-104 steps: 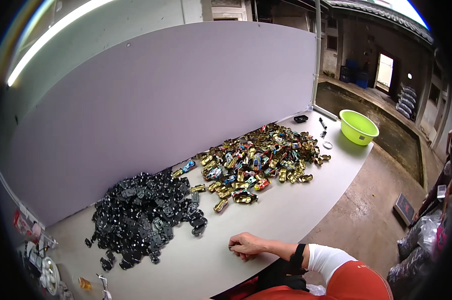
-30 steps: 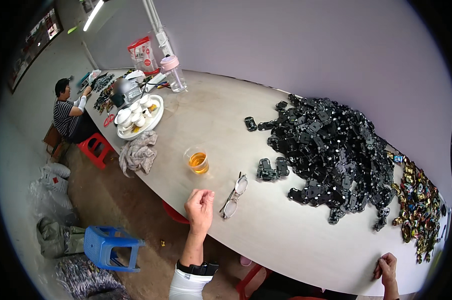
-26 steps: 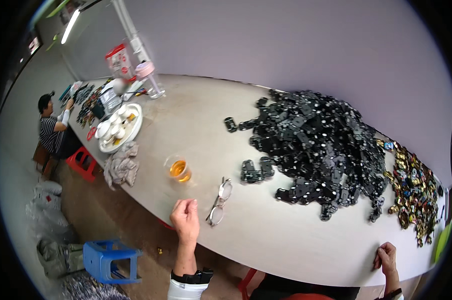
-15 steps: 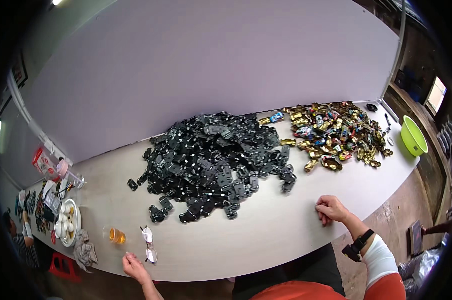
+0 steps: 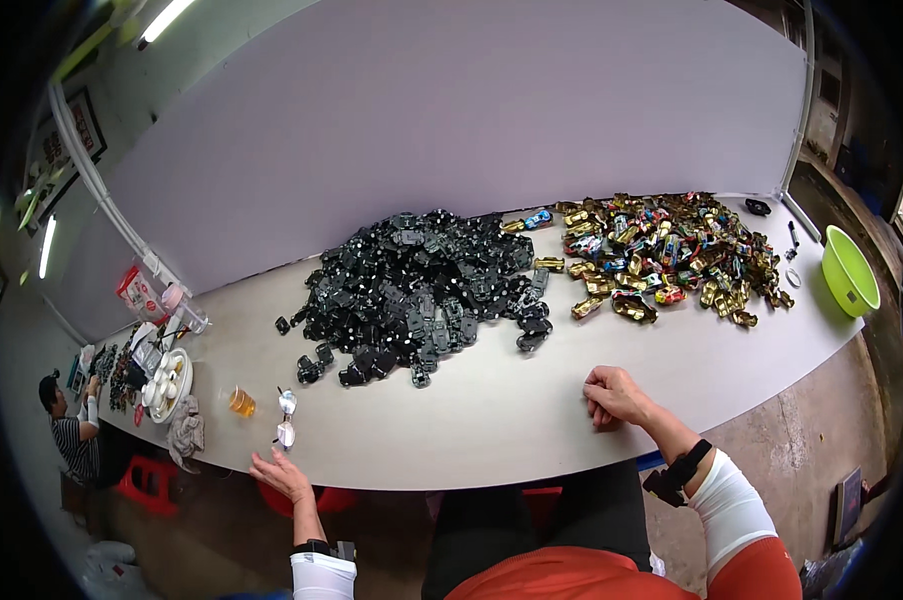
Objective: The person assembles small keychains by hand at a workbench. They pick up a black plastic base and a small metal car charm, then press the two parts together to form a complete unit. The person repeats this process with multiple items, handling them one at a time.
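Two hands at the bench edge, parts piled beyond

The left hand, fingers apart and empty, hangs just before the bench near one pair of glasses; the right hand rests on it, fingers curled together, holding nothing. Farther back lie two sorted heaps: black parts and gold toy cars.

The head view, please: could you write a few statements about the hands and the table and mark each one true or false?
1. The right hand rests curled on the table. True.
2. The left hand grips the eyeglasses. False: it is open at the table edge, just short of them.
3. The black parts pile lies left of the gold pile. True.
4. The green bowl sits by the left hand. False: it sits at the far right end.
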The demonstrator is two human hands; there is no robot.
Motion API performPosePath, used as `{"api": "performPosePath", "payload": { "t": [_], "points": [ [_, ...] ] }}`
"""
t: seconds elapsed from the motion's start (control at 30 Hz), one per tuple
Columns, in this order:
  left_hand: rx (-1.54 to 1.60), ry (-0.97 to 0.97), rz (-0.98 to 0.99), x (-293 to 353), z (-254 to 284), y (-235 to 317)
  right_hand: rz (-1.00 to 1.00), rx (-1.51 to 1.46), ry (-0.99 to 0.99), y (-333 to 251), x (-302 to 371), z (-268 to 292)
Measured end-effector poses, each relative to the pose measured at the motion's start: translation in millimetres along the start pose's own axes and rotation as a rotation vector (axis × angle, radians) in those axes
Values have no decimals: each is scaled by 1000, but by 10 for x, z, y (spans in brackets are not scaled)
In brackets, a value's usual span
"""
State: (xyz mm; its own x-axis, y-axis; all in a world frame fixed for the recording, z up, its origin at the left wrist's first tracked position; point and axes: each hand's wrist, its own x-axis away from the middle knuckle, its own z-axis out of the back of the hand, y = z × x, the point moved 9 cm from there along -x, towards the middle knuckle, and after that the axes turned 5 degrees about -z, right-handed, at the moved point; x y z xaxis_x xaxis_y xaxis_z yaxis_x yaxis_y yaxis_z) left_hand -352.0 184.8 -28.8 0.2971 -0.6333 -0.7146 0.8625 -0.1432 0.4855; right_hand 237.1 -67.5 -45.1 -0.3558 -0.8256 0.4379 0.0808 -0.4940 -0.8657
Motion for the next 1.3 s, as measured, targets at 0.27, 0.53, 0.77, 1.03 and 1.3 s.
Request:
{"api": "performPosePath", "payload": {
  "t": [0.27,0.53,0.77,1.03,1.3],
  "points": [
    [-66,10,-13,80,-9,75,7,-12,-97,-23,14,-33],
    [-85,-12,4,96,-73,146,-3,17,-94,-5,-15,7],
    [16,-66,18,110,-59,-6,-9,9,-23,-48,-17,-44],
    [308,-23,148,-223,17,300,-101,-49,-160,7,-4,11],
    [693,-742,-850,935,-594,3660,79,96,-44,-153,-105,82]
  ]
}}
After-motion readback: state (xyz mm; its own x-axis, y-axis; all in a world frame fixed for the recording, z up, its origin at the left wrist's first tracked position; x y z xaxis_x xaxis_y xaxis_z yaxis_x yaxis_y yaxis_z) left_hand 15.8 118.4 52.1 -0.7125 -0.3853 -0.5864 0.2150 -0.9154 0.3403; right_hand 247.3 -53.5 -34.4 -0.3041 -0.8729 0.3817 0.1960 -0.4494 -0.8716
